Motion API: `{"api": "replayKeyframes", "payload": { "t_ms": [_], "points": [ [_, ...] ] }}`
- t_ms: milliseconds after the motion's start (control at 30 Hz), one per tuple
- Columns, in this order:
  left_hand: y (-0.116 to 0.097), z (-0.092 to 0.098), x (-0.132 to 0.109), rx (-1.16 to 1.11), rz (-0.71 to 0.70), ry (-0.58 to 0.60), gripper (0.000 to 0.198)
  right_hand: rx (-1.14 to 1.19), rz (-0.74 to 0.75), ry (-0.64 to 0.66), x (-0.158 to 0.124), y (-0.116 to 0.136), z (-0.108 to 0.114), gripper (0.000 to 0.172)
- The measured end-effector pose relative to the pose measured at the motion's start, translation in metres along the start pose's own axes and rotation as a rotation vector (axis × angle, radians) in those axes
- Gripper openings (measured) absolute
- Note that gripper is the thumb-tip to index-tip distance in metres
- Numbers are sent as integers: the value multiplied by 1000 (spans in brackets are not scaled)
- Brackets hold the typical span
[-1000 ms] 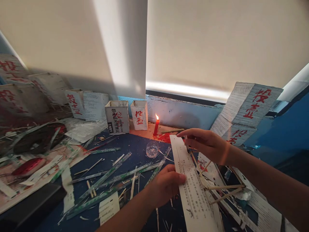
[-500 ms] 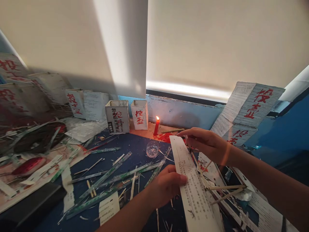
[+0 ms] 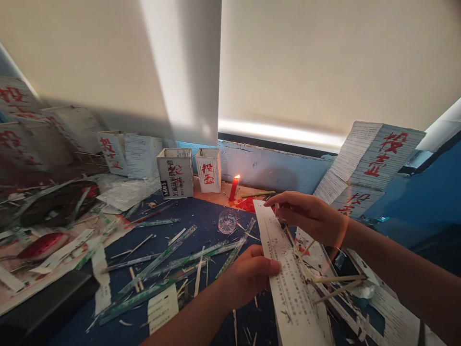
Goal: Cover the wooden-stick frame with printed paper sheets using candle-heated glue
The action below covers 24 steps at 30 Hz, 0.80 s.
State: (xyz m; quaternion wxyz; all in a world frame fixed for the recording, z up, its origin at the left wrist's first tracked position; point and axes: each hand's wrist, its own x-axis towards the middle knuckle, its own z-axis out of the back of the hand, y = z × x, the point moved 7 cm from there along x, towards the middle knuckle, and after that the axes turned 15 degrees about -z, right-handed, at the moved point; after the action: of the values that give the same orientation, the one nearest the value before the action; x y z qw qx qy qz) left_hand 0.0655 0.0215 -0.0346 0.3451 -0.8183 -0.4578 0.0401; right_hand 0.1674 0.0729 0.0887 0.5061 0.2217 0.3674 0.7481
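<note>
A long strip of printed paper [image 3: 284, 283] slants across the lower right, with a frame of thin wooden sticks [image 3: 338, 278] along its right side. My left hand [image 3: 248, 274] is closed on the strip's left edge, thumb lying on the printed face. At the far end, my right hand [image 3: 313, 216] is closed on the paper's upper edge, its index finger stretched over the corner and the other fingers curled beneath. What lies under those fingers is partly hidden. A lit red candle [image 3: 234, 189] stands upright just beyond, near spilled red wax [image 3: 248, 204].
Two open paper boxes with red characters [image 3: 209, 170] stand left of the candle. A small clear dish [image 3: 227, 222] sits in front. Clear wrappers [image 3: 201, 254] and sticks litter the blue tabletop. A black object [image 3: 46, 307] lies lower left; a tall paper structure [image 3: 382, 158] leans at right.
My right index finger has shifted slightly to the left onto the corner of the paper. The candle flame now leans to the right. My left hand keeps its place.
</note>
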Motion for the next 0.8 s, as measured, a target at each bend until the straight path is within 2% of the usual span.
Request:
{"api": "replayKeyframes", "payload": {
  "t_ms": [100,267,500,633,800],
  "points": [
    [-1,0,0,14,3,-15,29,102,-21,-9,-1,2,3,29],
    [-1,-1,0,34,18,-16,32,116,0,-5,-12,22,8,25],
    [-6,-5,0,-5,4,-14,24,-126,26,92,-46,41,1,25],
    [-7,-9,0,-7,12,-7,23,-163,68,132,-58,39,-5,26],
    [-6,-9,1,-1,10,-7,22,-214,116,108,-62,36,-6,27]
  ]
}}
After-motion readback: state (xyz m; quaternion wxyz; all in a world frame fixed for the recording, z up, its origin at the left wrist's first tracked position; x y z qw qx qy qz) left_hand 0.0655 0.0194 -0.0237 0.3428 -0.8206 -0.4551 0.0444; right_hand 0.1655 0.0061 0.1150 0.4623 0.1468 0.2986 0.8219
